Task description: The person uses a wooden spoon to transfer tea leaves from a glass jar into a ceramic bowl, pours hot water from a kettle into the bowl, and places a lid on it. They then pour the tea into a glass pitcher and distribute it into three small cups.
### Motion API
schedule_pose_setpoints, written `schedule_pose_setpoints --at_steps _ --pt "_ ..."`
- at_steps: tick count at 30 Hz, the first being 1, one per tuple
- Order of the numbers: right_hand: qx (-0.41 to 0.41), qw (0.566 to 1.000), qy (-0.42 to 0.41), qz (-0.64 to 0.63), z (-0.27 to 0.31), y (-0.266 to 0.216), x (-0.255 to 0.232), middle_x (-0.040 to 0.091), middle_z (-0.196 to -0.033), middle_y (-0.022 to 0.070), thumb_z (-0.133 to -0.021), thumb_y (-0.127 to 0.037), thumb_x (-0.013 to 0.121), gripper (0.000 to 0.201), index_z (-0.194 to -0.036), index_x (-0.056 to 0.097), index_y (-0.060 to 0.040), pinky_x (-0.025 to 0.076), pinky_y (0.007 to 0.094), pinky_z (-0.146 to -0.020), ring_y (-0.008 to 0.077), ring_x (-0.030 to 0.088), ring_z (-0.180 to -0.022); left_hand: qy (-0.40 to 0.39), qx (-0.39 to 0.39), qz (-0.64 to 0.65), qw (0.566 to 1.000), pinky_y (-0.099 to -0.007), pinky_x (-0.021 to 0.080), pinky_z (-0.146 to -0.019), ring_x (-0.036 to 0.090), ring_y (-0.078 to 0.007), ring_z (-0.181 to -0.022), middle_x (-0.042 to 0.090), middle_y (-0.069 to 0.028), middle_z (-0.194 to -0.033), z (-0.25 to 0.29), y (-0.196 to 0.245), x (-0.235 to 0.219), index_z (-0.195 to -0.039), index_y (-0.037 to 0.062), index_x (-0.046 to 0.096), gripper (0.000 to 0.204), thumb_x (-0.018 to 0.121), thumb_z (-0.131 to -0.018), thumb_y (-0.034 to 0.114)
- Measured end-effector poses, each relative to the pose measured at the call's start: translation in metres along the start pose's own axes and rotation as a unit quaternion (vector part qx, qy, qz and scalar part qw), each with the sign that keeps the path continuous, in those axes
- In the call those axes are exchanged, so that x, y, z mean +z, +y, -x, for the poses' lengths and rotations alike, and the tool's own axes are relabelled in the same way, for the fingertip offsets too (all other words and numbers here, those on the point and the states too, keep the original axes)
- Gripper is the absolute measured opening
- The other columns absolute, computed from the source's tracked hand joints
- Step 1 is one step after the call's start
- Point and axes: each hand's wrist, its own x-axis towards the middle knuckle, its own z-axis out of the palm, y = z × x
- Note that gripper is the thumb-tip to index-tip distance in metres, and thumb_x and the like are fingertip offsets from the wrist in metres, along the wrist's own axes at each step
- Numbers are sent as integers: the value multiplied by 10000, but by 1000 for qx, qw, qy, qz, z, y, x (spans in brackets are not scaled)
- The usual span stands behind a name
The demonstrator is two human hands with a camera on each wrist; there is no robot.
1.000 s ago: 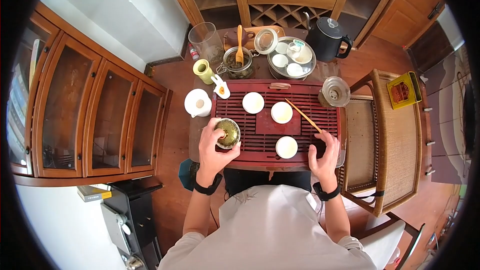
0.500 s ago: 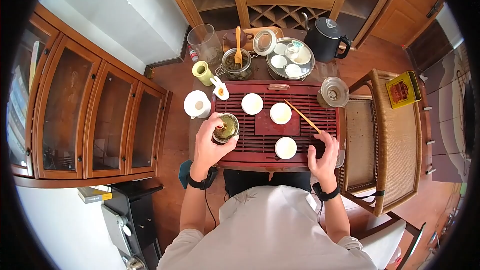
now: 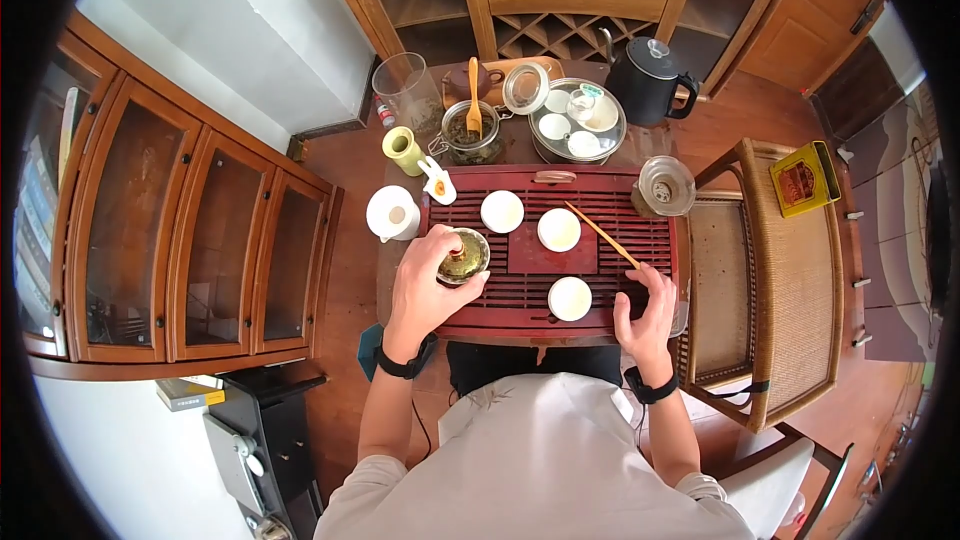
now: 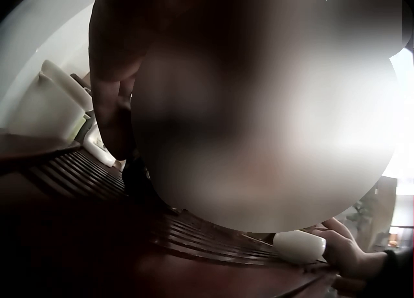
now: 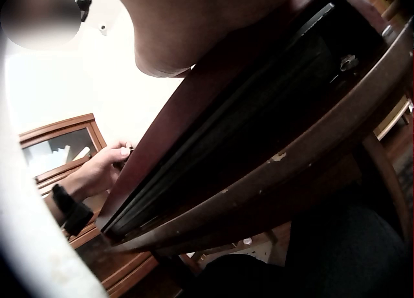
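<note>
In the head view my left hand (image 3: 422, 285) grips a lidded gaiwan (image 3: 465, 258) by its rim, a finger at the lid's knob and the thumb at the near side. Greenish tea shows through the lid. It is over the left part of the slatted red tea tray (image 3: 500, 316). My right hand (image 3: 648, 315) rests at the tray's right edge with loosely bent fingers, fingertips right at the end of a thin wooden stick (image 3: 603, 236) lying on the slats. Three white cups, one a teacup (image 3: 570, 298) of pale tea, stand between the hands. The left wrist view is mostly blurred out.
Left of the tray stand a white pitcher (image 3: 392, 213) and a green vase-like holder (image 3: 403, 149). Behind are a jar of tea leaves (image 3: 471, 136), a lidded glass bowl of cups (image 3: 600, 147) and a black kettle (image 3: 652, 78). A glass strainer cup (image 3: 664, 185) sits at the right corner.
My left hand, with the gaiwan, has shifted slightly away from me, then a little to the right. The right hand has stayed in place.
</note>
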Motion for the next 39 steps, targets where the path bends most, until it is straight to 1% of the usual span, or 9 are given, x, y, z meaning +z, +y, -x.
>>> schedule_pose_setpoints --at_steps 5,12,15,24,27,31,32,36,39 --pt "4 1000 0 -6 0 0 1 729 -1185 140 -953 -154 701 560 -1457 513 -1 440 506 -1047 349 620 -1089 -1 0 -27 1000 -444 562 -852 676 -346 -958 699 -142 -1170 3 15 0 -1107 57 627 498 936 -724 127" --pt "-2 1000 2 0 -2 0 1 729 -1180 141 -955 -156 699 553 -1451 515 4 448 493 -1032 349 618 -1082 44 32 -124 991 -489 573 -870 662 -403 -1051 641 -181 -1312 22 23 13 -1046 46 641 475 951 -698 141" --pt "-3 1000 6 -3 -3 -2 0 725 -1176 130 -880 -88 739 569 -1407 546 9 467 478 -995 354 625 -1101 63 51 -131 988 -497 574 -881 658 -411 -1073 631 -202 -1334 31 19 18 -1062 56 629 492 952 -698 124" --pt "-1 1000 3 0 -3 -2 0 725 -1178 131 -878 -85 740 568 -1402 543 6 464 481 -1011 357 623 -1099 92 55 -65 992 -491 566 -912 659 -399 -1100 622 -227 -1375 49 2 19 -1074 84 545 563 955 -689 69" --pt "-2 1000 0 1 -1 0 1 727 -1187 139 -949 -149 698 561 -1457 513 -3 444 492 -1031 342 611 -1090 97 46 -12 994 -473 563 -936 663 -395 -1121 632 -230 -1369 46 -3 16 -1107 85 531 571 938 -708 55" --pt "-4 1000 3 0 -1 1 1 726 -1187 135 -950 -154 699 565 -1460 508 -3 441 495 -1034 341 612 -1089 98 15 24 995 -408 579 -941 695 -335 -1094 637 -217 -1382 49 -20 15 -1128 82 505 574 906 -721 22" --pt "-4 1000 2 0 -1 0 1 726 -1186 134 -951 -155 699 566 -1461 506 -3 440 496 -1035 341 612 -1089 94 10 21 995 -382 582 -936 694 -279 -1087 638 -210 -1379 49 -21 14 -1133 68 491 548 870 -746 -21" --pt "-1 1000 1 1 -1 0 1 726 -1184 132 -951 -153 698 564 -1460 508 -2 439 496 -1036 341 612 -1089 77 -30 104 991 -378 577 -963 674 -237 -1113 635 -206 -1381 48 -34 16 -1130 48 482 506 831 -780 -63" --pt "4 1000 2 0 -2 -2 0 724 -1177 131 -888 -95 736 556 -1398 540 8 464 482 -1002 353 625 -1107 71 -31 147 986 -375 575 -982 658 -213 -1138 630 -205 -1392 41 -37 16 -1135 33 477 484 800 -800 -96"
